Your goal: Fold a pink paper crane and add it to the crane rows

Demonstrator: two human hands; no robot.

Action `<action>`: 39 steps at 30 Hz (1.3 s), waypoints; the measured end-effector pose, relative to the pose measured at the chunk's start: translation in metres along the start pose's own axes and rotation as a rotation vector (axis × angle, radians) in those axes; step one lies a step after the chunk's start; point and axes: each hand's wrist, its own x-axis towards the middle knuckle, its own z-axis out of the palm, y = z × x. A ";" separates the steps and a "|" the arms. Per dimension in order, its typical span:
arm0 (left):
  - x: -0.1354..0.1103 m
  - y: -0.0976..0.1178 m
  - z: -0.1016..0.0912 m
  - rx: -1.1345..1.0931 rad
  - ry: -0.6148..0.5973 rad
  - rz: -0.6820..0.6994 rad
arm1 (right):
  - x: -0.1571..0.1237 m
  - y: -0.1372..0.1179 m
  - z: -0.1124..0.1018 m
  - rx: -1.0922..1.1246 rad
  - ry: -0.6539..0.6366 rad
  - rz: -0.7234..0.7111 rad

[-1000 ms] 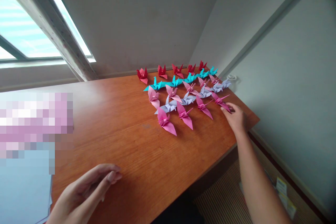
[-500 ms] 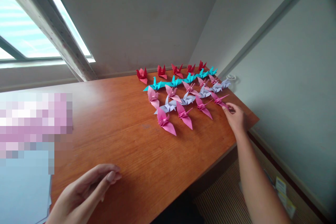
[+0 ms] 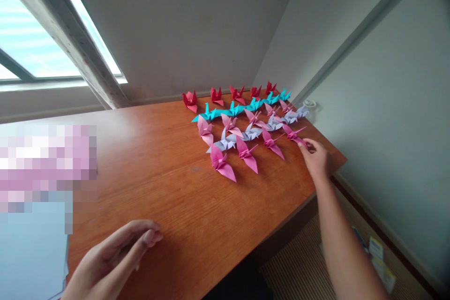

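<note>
Rows of folded paper cranes stand on the brown wooden table (image 3: 147, 187). My right hand (image 3: 316, 155) pinches the near wing of a deep pink paper crane (image 3: 292, 134) at the right end of the front row. Several more deep pink cranes (image 3: 247, 154) sit to its left. Behind them run a pale lavender row (image 3: 251, 132), a light pink row (image 3: 230, 124), a turquoise row (image 3: 235, 109) and a red row (image 3: 238, 94). My left hand (image 3: 119, 255) rests low at the near left of the table, thumb against curled fingertips, with nothing visible in it.
A light blue flat item (image 3: 33, 253) lies at the left edge, beside a pixelated pink and white patch. A white cable (image 3: 309, 103) is by the table's far right edge. Walls border the back and right. Small packets (image 3: 381, 258) lie on the floor.
</note>
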 end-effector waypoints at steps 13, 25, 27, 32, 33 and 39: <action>-0.001 0.002 -0.001 0.008 0.001 -0.010 | 0.002 -0.013 0.001 -0.014 -0.020 -0.001; -0.001 0.000 0.001 0.010 0.010 -0.007 | 0.003 -0.018 0.004 -0.008 -0.032 -0.009; -0.001 0.003 0.002 0.000 0.014 -0.001 | 0.003 -0.018 0.005 -0.009 -0.030 -0.016; -0.001 0.003 0.001 -0.001 0.006 -0.002 | 0.004 -0.016 0.008 -0.010 -0.021 -0.040; -0.002 0.002 0.001 0.003 0.003 -0.002 | 0.004 -0.016 0.008 -0.011 -0.018 -0.046; -0.002 0.002 0.001 0.011 0.029 -0.036 | 0.005 -0.022 0.007 -0.036 0.067 -0.099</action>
